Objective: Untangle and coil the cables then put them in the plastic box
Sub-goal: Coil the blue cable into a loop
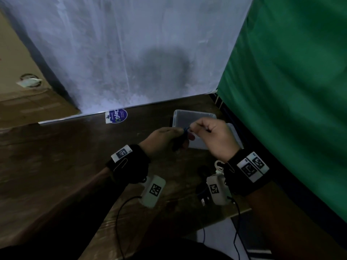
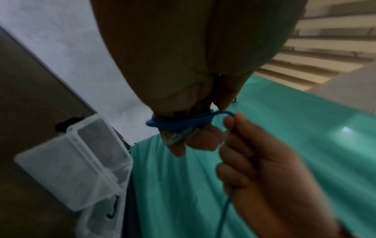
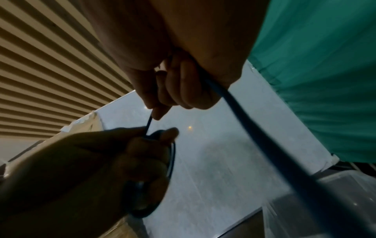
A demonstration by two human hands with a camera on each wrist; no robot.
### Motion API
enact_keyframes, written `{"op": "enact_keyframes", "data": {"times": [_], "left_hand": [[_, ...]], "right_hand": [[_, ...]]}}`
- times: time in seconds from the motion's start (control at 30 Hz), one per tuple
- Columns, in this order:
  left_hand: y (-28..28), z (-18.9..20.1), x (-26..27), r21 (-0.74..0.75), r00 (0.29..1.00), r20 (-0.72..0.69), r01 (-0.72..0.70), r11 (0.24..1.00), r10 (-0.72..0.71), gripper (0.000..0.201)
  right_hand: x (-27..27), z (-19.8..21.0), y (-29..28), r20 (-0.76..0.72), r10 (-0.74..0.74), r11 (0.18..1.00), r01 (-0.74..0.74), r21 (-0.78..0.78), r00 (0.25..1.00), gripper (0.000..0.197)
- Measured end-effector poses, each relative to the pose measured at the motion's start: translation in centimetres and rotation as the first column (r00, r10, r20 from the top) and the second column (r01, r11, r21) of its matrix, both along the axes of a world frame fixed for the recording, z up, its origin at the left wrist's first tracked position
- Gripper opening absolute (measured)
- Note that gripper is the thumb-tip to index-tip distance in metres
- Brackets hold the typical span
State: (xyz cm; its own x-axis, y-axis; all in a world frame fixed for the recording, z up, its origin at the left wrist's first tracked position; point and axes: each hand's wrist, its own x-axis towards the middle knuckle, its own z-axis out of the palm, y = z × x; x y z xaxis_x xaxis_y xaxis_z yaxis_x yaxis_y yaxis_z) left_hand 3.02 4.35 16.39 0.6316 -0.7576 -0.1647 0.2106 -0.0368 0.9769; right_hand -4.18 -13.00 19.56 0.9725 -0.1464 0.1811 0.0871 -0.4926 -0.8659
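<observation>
A thin blue cable (image 1: 185,130) runs between both hands above the brown table (image 1: 75,156). My left hand (image 1: 180,136) grips a small coil of the blue cable (image 2: 179,124), wound round its fingertips. My right hand (image 1: 195,127) pinches the free strand (image 2: 231,113) just right of the coil, and the rest trails down past its palm (image 3: 264,136). The clear plastic box (image 1: 195,112) stands open just behind the hands, with a black cable (image 2: 114,207) in one part of it.
More cables and plugs (image 1: 203,192) lie on the table under my right wrist, beside a white cable (image 1: 218,165). A green cloth (image 1: 291,91) hangs at the right and a white sheet (image 1: 131,53) behind. The table's near edge (image 1: 216,226) is close by.
</observation>
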Motion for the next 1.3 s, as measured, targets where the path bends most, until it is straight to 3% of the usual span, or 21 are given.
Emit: {"op": "enact_keyframes", "data": {"times": [0.2,0.33,0.47,0.57,0.63,0.77,0.83,0.9,0.97,1.1,1.23,1.3], "left_hand": [[0.2,1.3,-0.6,-0.238,0.943,-0.305,0.057,0.970,-0.130,0.027],[0.3,1.8,-0.2,-0.478,0.862,-0.442,0.010,0.878,-0.250,0.026],[0.5,1.8,0.7,-0.532,0.865,-0.482,-0.161,0.831,-0.141,0.027],[0.7,1.2,1.3,-0.459,0.879,-0.476,-0.282,0.843,0.035,0.029],[0.9,0.8,1.6,-0.400,0.905,-0.401,-0.310,0.862,0.139,0.030],[1.5,0.5,1.9,-0.198,0.977,-0.132,-0.192,0.961,0.168,0.030],[1.6,0.6,1.7,-0.062,0.997,0.028,-0.074,0.995,0.076,0.033],[1.3,1.1,1.0,0.017,0.997,0.077,0.030,0.999,-0.031,0.032],[0.9,1.9,0.0,-0.012,0.995,0.035,0.092,0.996,-0.092,0.031],[0.8,3.7,-0.7,-0.104,0.981,-0.016,0.190,0.976,-0.193,0.038],[0.9,4.6,-0.7,-0.271,0.927,-0.168,0.284,0.920,-0.336,0.031],[0.7,4.6,-0.7,-0.405,0.881,-0.273,0.259,0.877,-0.386,0.029]], "right_hand": [[1.0,-1.9,-0.2,-0.061,-0.039,0.977,0.051,0.209,0.997,0.015],[1.0,-3.9,0.8,-0.227,-0.013,0.919,0.101,0.382,0.974,0.016],[-0.3,-5.0,3.1,-0.287,0.044,0.982,0.011,0.189,0.957,0.016],[-1.4,-4.4,3.8,-0.251,0.084,0.995,-0.096,-0.037,0.964,0.028],[-2.2,-3.5,4.0,-0.241,0.113,0.984,-0.142,-0.105,0.964,0.027],[-3.3,-0.4,3.7,-0.288,0.159,0.973,-0.199,-0.117,0.944,0.022],[-3.5,1.2,3.1,-0.266,0.172,0.959,-0.223,-0.173,0.949,0.015],[-3.4,2.6,2.3,-0.165,0.152,0.949,-0.191,-0.250,0.975,0.011],[-2.9,3.2,1.2,-0.035,0.132,0.967,-0.136,-0.214,0.991,0.009],[-1.9,3.4,-0.6,0.114,0.154,0.985,-0.161,0.064,0.982,0.008],[-0.9,2.3,-1.5,0.158,0.110,0.985,-0.129,0.113,0.981,0.006],[-0.6,1.4,-1.4,0.144,0.053,0.988,-0.073,0.137,0.988,0.012]]}}
